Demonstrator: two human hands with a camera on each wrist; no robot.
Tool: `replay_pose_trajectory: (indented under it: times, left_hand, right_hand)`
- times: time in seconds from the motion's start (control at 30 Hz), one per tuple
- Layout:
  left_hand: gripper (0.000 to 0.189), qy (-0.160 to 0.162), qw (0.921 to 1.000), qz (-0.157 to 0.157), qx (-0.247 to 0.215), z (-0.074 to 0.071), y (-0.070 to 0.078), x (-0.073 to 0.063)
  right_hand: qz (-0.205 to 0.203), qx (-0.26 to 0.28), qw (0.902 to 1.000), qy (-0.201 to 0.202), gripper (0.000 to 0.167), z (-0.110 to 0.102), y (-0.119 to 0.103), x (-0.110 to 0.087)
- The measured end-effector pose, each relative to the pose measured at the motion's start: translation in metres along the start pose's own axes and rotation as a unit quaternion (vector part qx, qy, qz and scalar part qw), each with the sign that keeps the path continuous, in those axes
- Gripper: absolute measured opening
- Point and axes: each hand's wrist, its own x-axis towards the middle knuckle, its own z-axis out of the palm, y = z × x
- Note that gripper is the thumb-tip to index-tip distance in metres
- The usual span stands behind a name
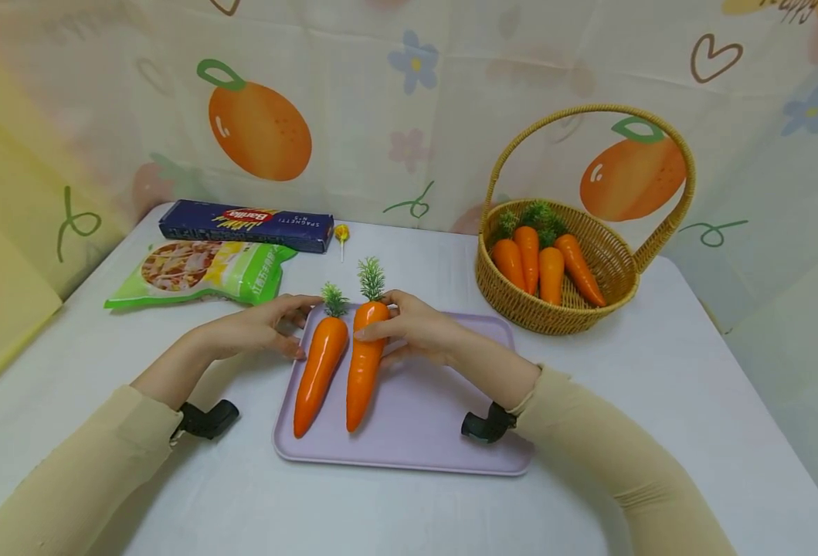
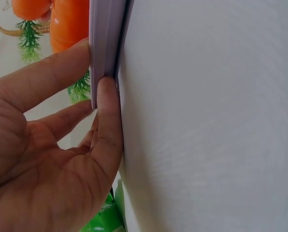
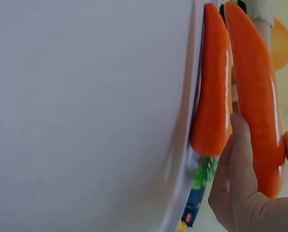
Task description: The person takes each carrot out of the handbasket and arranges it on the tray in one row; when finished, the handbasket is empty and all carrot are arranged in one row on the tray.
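My right hand [image 1: 419, 328] grips a glossy orange carrot [image 1: 363, 378] with a green leafy tuft, thumb on one side and fingers on the other. In the right wrist view this carrot [image 3: 257, 92] is held above a second carrot [image 3: 214, 82]. That second carrot [image 1: 321, 374] lies along the left side of a light purple tray [image 1: 436, 417], its tip toward the front. My left hand [image 1: 259, 328] holds the tray's far-left corner. The left wrist view shows the thumb at the upper rim of the tray [image 2: 105, 38] and another fingertip low against its outer side.
A wicker basket [image 1: 554, 315] with a tall handle holds several carrots [image 1: 551, 270] at the back right. At the back left are a blue spaghetti box [image 1: 242, 224], a green-and-white food bag [image 1: 207, 270] and a yellow lollipop [image 1: 341, 232]. A printed curtain [image 1: 353, 100] hangs behind the table.
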Motion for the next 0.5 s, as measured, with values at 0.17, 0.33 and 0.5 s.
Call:
replay_pose_trajectory:
  times: [0.17,0.33,0.5]
  left_hand:
    - [0.085,0.001,1.0000,0.002,0.002,0.000,0.000,0.000]
    - [0.085,0.000,1.0000,0.002,0.005,0.000,0.000,0.000]
    - [0.085,-0.002,1.0000,0.000,0.007,-0.001,0.000,0.000]
  right_hand:
    - [0.018,0.008,0.9998,0.000,0.067,0.010,0.002,0.002]
    - [0.031,0.029,0.9991,-0.001,0.076,0.017,0.007,0.006]
    - [0.032,0.044,0.9985,-0.005,0.080,0.020,0.011,0.008]
